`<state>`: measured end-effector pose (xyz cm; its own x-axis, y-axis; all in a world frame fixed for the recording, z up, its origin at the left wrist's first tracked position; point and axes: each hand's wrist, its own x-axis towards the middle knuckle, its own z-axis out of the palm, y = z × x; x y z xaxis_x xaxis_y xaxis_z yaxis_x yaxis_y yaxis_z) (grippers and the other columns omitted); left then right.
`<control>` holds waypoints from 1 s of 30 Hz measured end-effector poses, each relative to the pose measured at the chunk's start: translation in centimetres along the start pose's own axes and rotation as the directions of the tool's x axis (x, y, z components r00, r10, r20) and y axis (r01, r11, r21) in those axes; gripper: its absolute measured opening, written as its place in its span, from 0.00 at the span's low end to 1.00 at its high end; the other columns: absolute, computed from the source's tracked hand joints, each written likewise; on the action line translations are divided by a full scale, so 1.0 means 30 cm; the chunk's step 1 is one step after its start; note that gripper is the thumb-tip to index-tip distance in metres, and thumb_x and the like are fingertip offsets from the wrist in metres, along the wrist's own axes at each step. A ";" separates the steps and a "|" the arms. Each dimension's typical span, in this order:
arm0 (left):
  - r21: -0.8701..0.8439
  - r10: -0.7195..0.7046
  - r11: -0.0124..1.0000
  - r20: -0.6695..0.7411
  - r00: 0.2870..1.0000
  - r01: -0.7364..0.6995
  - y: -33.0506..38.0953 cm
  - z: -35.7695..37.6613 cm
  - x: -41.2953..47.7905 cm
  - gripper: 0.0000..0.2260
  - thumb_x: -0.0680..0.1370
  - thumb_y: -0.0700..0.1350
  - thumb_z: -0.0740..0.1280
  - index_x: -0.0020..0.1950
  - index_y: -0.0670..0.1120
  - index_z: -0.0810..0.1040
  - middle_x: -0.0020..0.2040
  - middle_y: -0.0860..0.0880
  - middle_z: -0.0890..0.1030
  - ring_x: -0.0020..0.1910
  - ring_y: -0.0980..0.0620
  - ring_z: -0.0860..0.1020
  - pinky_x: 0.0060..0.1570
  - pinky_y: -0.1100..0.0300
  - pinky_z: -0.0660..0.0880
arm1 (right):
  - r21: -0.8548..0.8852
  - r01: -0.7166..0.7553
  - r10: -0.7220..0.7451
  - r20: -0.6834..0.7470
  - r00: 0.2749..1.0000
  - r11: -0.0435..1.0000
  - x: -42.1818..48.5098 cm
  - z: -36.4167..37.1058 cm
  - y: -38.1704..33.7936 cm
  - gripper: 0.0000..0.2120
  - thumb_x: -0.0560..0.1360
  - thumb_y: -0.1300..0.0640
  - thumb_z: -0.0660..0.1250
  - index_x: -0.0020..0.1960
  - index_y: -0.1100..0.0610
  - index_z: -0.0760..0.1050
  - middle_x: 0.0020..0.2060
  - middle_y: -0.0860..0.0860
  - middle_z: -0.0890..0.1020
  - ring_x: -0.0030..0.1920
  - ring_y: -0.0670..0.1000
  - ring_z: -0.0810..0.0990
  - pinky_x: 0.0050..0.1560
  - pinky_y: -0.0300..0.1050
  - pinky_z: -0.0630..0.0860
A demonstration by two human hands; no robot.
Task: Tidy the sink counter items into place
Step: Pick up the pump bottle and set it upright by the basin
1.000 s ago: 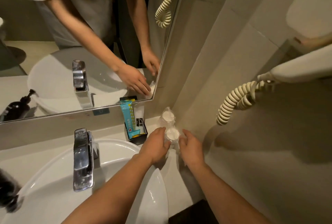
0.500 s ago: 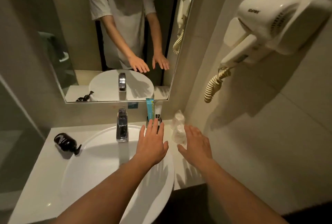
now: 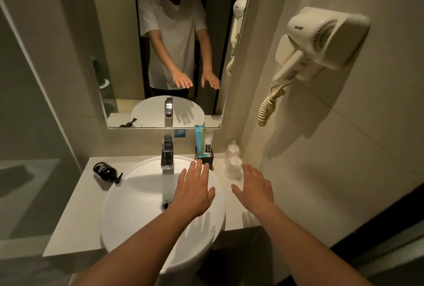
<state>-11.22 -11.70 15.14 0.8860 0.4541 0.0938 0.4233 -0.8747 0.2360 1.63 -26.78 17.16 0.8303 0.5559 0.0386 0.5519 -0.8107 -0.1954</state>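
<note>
On the far left of the bench [image 3: 75,212] a dark pump bottle [image 3: 105,172] lies on its side. Next comes the round white sink [image 3: 128,214], with a shiny tap [image 3: 167,153] at its far edge. Right of the tap, a small black holder [image 3: 208,156] stands by the wall with a blue packet [image 3: 200,140] and a white packet [image 3: 208,142] sticking up out of it. Two wrapped cups [image 3: 232,162] stand in the far right corner, one behind the other.

The left hand [image 3: 193,191] is flat and spread wide over the sink, holding nothing. The right hand [image 3: 255,188] is also open and empty, just near the front cup.

A mirror [image 3: 128,56] hangs above the tap. A cream hair dryer [image 3: 321,37] with a curly cord is on the right wall.
</note>
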 end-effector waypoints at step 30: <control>0.124 -0.353 0.907 -0.297 0.887 0.402 -0.692 -0.317 0.011 0.34 0.82 0.61 0.53 0.83 0.47 0.48 0.84 0.45 0.49 0.83 0.46 0.47 0.79 0.43 0.51 | 0.008 0.643 -0.639 -0.107 0.762 0.766 0.379 -0.022 -0.866 0.40 0.75 0.35 0.63 0.80 0.50 0.56 0.80 0.50 0.62 0.79 0.54 0.61 0.74 0.56 0.66</control>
<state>-21.50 8.23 19.47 0.5804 0.7619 0.2873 0.7638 -0.6317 0.1323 -3.22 0.48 23.31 0.2881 0.9218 0.2595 0.9561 -0.2615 -0.1323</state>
